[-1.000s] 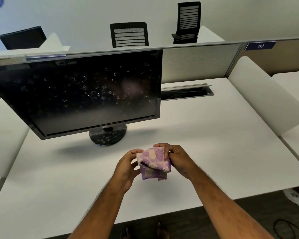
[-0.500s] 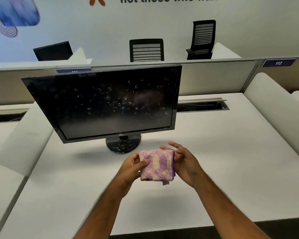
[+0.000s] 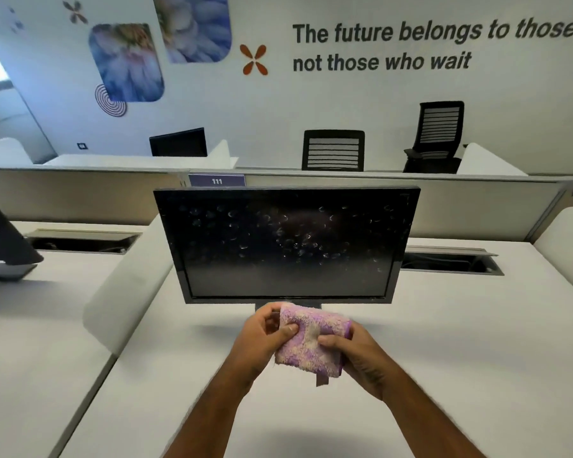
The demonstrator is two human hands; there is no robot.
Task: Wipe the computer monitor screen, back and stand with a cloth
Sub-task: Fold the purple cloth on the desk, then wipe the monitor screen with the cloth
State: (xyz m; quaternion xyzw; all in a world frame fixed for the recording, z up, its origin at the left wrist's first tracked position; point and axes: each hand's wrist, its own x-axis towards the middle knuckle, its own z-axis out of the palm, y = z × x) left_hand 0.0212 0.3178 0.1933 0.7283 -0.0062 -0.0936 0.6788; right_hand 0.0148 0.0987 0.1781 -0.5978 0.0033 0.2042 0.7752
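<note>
Cloth (image 3: pixel 311 342) first: a folded terry cloth, purple mottled with cream, is held in the air over the white desk (image 3: pixel 411 375), just in front of the lower edge of the computer monitor (image 3: pixel 286 246) and covering most of the monitor's stand, of which only a dark strip shows under the bezel. A small tag or loose corner hangs from the cloth's lower edge. The left hand (image 3: pixel 262 338) grips the cloth's left side, thumb laid across the front and fingers curled behind it. The right hand (image 3: pixel 354 352) holds the right side the same way — thumb pressed on the front face, fingers wrapped round the back. Both forearms reach up from the bottom of the view.

The monitor stands upright facing the person, its screen dark and speckled with many pale smudges and droplet marks, thickest across the upper and middle part. Nothing touches the screen.

Behind the monitor runs a low beige partition carrying a label (image 3: pixel 216 181) that reads 111. An open cable tray (image 3: pixel 450 262) is set into the desk to the right of the monitor. A curved white divider (image 3: pixel 126 285) separates this desk from the one to the left. Beyond the partition stand two black office chairs (image 3: pixel 333 150) against a wall with floral graphics and lettering — "The future belongs to those", "not those who wait".
</note>
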